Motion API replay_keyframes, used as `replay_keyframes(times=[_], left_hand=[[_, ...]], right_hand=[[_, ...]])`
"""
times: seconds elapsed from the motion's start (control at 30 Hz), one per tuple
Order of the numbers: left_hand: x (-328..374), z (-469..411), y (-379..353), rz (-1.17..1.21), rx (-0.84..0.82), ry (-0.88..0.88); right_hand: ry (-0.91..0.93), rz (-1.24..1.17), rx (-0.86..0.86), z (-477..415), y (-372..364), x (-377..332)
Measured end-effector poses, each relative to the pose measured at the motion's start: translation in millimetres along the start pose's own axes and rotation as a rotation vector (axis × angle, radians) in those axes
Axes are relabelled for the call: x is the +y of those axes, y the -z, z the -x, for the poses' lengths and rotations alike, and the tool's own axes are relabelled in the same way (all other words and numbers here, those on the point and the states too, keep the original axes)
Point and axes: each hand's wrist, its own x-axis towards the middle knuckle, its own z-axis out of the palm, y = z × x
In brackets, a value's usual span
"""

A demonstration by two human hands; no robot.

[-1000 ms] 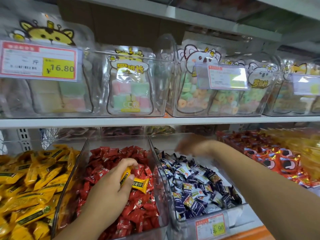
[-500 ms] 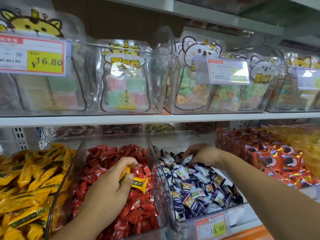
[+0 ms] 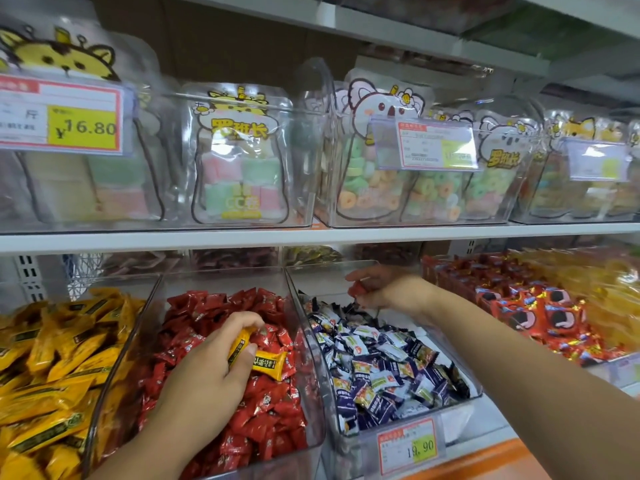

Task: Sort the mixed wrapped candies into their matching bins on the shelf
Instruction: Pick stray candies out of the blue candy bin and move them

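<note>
Loads of yellow wrappers in the yellow pile point(image 3: 52, 375) at lower left. Next over, bottom centre, my left hand point(image 3: 204, 379) is curled round two yellow strays point(image 3: 266, 363) right above the red pile point(image 3: 270, 420). Right of centre, my right hand point(image 3: 384, 289) pinches one red candy point(image 3: 358, 289) over the back of the blue pile point(image 3: 381, 375).

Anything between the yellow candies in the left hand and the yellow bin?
Only the clear wall dividing the red bin from the yellow bin; the left hand probably has to lift its yellow candies over it.
</note>
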Motion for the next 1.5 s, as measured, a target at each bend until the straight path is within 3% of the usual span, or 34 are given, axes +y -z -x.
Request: replay_keyframes(times=[0.17, 0.4, 0.6, 0.67, 0.8, 0.9, 0.97, 1.03, 1.1, 1.17, 1.27, 1.4, 1.5], left_hand=[[6, 1, 4, -0.024, -0.022, 0.022], [6, 1, 4, -0.019, -0.017, 0.032], [9, 1, 5, -0.011, -0.009, 0.043], [7, 1, 5, -0.012, -0.014, 0.041], [7, 2, 6, -0.018, -0.044, 0.047], [8, 2, 6, -0.019, -0.044, 0.044], [10, 2, 7, -0.019, -0.045, 0.050], [10, 3, 7, -0.028, -0.050, 0.056], [10, 4, 8, -0.015, -0.048, 0.060], [8, 4, 7, -0.018, -0.051, 0.049], [12, 6, 8, -0.025, -0.062, 0.034], [13, 3, 10, -0.021, -0.057, 0.037], [13, 12, 6, 0.004, 0.002, 0.013]], right_hand=[[-0.062, -0.030, 0.034, 2, 8, 3], [-0.065, 0.609, -0.044, -5, -9, 6], [-0.095, 0.673, -0.004, -15, -22, 15], [-0.098, 0.592, 0.039, -15, -17, 12], [0.014, 0.161, 0.158, -12, -18, -20], [0.116, -0.113, 0.062, -13, -40, -48], [0.151, -0.127, -0.019, -15, -52, -54], [0.133, 0.020, 0.000, -16, -49, -53], [0.059, 0.421, -0.011, -16, -31, -45], [-0.109, 0.743, -0.150, -12, -11, -29], [-0.356, 0.813, -0.333, -1, -5, -14], [-0.322, 0.872, -0.334, -17, -17, 5], [-0.293, 0.812, -0.240, -29, -19, 23]])
